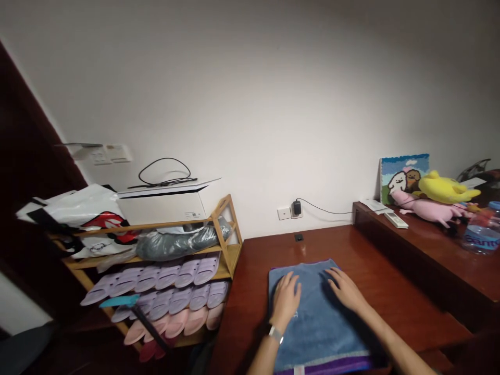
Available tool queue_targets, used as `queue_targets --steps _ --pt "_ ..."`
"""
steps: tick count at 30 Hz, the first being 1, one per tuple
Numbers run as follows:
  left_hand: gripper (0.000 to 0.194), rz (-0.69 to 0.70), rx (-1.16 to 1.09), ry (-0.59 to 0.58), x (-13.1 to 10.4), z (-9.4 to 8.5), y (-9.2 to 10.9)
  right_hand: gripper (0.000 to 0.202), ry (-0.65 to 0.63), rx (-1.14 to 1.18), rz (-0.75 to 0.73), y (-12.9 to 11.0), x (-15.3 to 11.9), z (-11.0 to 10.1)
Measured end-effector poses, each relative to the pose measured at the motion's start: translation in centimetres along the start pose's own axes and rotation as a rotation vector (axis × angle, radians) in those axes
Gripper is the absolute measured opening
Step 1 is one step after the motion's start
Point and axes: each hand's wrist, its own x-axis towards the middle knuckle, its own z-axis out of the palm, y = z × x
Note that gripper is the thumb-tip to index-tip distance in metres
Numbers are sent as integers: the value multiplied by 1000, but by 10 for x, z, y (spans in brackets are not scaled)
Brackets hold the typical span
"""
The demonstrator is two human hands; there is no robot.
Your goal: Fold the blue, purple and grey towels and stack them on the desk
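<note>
Head view showed a blue towel (320,328) at five o'clock on the desk (324,242), seemingly already spread nearly flat, a purple edge (336,363) left uncovered at its six o'clock, while left hand (286,299) at its ten and right hand (346,289) at its one, fingers apart, clasped nothing.

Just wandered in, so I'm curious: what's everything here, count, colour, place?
Cloth: count unclear, blue and purple, desk
Desk: 1, brown, centre
Rack: 1, tan, left
Slippers: many, lilac and pink, rack
Bag: at least 1, white-red, rack
Bundle: 1, grey, rack
Box: 1, white, rack top
Cable: 1, black, box top
Charger: 1, black, wall
Picture: 1, multicoloured, right
Plush toys: 2, yellow and pink, right
Remote: 1, white, right
Bottle: 1, clear, right
Watch: 1, silver, left wrist
Left hand: 1, bare, over cloth
Right hand: 1, bare, over cloth
</note>
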Motion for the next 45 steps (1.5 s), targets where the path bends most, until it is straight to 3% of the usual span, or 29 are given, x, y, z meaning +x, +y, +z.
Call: queue_targets --steps 3,6,11,13,16,19,22,25,27,30,34,38,42,45 --pt "50 82 67 -141 38 28 11 61 -144 -101 21 -15 40 22" --pt "60 -36 127 -230 49 43 -17 64 -172 -198 142 -2 52 44" --pt "64 -240 245 -160 42 32 -82 70 -109 -266 299 21 46 65" --pt "61 -285 266 -152 40 28 -95 73 -98 -256 323 22 47 67" --pt "59 -279 278 -151 40 24 -100 72 -106 -243 349 22 48 63" --pt "58 -266 303 -135 41 17 -91 70 -135 -239 389 25 45 54" --pt "56 -163 277 -67 38 17 -62 70 -80 -284 433 25 32 47" --pt "55 31 162 -90 27 35 -18 68 -1 -280 260 20 12 49" --pt "54 128 99 -160 16 52 8 67 -47 -231 116 18 0 52" --pt "57 143 67 -237 0 64 19 67 -129 -203 121 23 -12 51" --pt "64 28 122 -241 -14 43 -15 69 -140 -188 311 41 -17 39" --pt "63 -137 228 -192 -37 9 -62 70 -89 -84 353 53 -25 29" --pt "61 -329 257 -30 -80 -11 -101 70 31 116 434 69 -50 22" --pt "52 -354 211 99 -106 -14 -113 64 42 358 576 79 -67 13"
